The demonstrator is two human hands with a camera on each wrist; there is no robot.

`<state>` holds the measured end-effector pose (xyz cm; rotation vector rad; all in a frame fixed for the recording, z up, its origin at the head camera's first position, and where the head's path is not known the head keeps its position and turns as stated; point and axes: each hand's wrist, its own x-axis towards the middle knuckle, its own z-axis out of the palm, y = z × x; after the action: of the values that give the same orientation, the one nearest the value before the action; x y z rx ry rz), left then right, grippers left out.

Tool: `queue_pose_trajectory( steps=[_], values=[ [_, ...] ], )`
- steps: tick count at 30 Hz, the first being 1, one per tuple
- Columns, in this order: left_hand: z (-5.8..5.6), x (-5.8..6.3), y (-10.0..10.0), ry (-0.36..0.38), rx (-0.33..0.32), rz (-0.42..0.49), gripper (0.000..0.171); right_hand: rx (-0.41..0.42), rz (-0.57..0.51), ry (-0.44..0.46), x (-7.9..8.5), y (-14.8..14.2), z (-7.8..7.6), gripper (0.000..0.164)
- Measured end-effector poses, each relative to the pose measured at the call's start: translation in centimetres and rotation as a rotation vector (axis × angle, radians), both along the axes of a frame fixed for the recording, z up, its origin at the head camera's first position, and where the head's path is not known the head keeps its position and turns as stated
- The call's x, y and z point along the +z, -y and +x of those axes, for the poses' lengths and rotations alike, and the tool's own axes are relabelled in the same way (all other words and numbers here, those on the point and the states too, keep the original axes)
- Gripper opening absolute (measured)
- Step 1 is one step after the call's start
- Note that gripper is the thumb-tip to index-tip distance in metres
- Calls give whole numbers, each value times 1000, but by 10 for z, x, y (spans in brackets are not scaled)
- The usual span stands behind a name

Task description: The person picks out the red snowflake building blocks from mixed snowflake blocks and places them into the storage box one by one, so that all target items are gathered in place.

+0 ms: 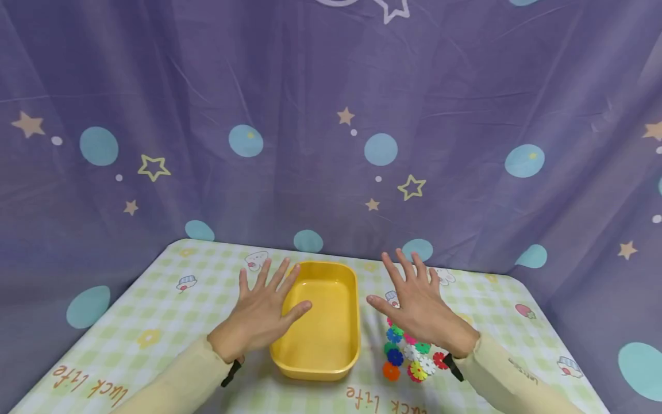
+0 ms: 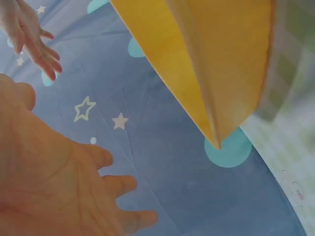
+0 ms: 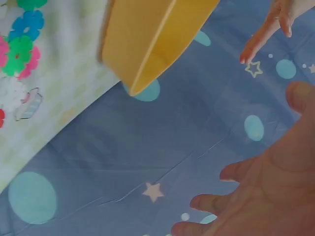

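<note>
Both hands are raised above the table with fingers spread and nothing held. In the head view my left hand [image 1: 261, 313] overlaps the left side of a yellow plastic basin [image 1: 326, 322], which has nothing inside it. My right hand [image 1: 419, 307] hovers above a loose pile of colourful notched plastic discs [image 1: 414, 351], partly hiding them. The discs are orange, blue, green, yellow, white, red and pink. In the left wrist view the left palm [image 2: 54, 172] shows below the basin's wall [image 2: 231, 59]. The right wrist view shows the right palm [image 3: 275, 182] away from the basin.
A green-and-white checked cloth [image 1: 191, 322] with printed flowers and lettering covers the table. The basin stands near the middle, the discs to its right. Behind the table hangs a purple curtain [image 1: 310, 86] with stars and blue dots.
</note>
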<state>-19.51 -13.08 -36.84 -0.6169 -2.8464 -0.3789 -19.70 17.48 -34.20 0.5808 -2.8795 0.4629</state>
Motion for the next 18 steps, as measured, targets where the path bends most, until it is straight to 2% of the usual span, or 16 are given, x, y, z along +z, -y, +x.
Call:
queue_pose_trajectory(
  steps=[5,8,10,14,16,18],
  values=[
    [-9,-10,8,2,-28,38,76,30,-38,52,-14,-23,-9,78],
    [-16,-20,17,44,-50,68,74,68,-37,98,-31,-49,-20,65],
    [-20,-29,26,79,-66,83,73,81,-54,161,-44,-69,-29,55],
    [-28,-43,41,177,-109,144,72,45,-89,291,-74,-107,-44,42],
    [-31,-49,46,212,-138,180,69,14,-109,316,-87,-120,-48,39],
    [-32,-54,49,234,-159,214,66,-2,-123,302,-96,-128,-50,37]
  ],
)
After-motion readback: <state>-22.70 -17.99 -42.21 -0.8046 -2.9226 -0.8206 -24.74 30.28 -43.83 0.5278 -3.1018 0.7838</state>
